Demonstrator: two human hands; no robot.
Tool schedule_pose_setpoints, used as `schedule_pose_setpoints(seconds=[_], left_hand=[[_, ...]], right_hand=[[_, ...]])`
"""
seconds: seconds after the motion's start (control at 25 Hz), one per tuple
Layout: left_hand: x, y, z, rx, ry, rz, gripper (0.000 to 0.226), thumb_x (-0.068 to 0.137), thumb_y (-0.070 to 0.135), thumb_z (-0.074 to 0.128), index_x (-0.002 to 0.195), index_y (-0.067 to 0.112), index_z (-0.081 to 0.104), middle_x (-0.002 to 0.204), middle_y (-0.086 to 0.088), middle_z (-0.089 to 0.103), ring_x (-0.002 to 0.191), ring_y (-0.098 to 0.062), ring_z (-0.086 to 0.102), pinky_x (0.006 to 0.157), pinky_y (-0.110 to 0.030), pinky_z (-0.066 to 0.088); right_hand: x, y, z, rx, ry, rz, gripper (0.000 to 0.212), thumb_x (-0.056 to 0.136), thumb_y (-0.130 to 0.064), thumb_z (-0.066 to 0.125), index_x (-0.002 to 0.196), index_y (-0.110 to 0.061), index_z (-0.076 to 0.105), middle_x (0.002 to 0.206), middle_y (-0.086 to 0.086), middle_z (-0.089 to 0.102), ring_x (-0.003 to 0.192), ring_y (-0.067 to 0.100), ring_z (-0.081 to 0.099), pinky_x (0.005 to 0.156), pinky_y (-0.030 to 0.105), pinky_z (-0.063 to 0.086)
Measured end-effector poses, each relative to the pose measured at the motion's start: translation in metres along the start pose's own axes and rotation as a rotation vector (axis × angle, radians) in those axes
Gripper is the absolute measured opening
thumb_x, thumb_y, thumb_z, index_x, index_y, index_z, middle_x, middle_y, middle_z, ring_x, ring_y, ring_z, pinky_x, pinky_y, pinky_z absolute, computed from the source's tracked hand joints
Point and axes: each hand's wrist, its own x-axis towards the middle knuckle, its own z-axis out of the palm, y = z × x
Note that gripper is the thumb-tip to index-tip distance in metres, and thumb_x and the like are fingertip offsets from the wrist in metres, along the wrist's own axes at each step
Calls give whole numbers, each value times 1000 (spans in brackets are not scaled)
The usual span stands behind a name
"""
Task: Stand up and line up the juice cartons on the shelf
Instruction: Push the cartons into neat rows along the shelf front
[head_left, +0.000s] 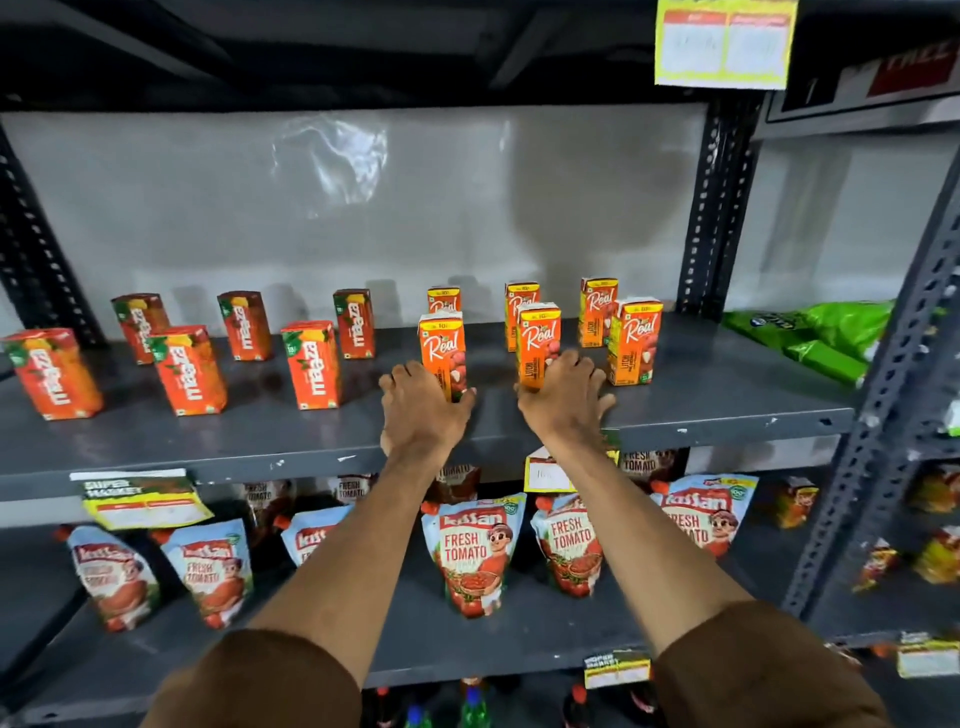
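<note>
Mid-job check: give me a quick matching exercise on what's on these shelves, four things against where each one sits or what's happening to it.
Things:
1. Maaza cartons
2. front-left Real carton
3. green packets
4. tomato pouches

Places or states:
A. shelf below the cartons
B. far right end of the carton shelf
C. left half of the carton shelf, upright
D. base gripped by the left hand

Pairs: 1-C, 2-D, 3-B, 4-A
</note>
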Motion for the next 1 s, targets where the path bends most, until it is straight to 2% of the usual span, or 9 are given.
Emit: schedule_pose_setpoints(seconds=[0.24,0.68,1.0], left_hand=[[-3,1,0,46,13,5,78,83,56,68,132,-1,45,131,-18,51,125,-33,44,102,-43,42],[2,1,4,173,-28,-44,84,83,69,58,138,9,39,140,-17,48,130,-34,42,103,-45,41],[1,2,5,195,-24,-50,86,82,71,57,141,11,37,141,-17,46,130,-33,42,101,-44,42]], right_hand=[[-8,1,2,-143,39,-84,55,92,-48,64,127,-8,49,128,14,57,126,33,49,101,53,36],[-9,3,5,-179,53,-104,59,92,-50,62,130,-7,47,130,14,57,126,33,50,101,53,38],[-9,3,6,-205,59,-108,61,92,-51,62,132,-7,47,131,15,56,127,34,50,102,53,39]])
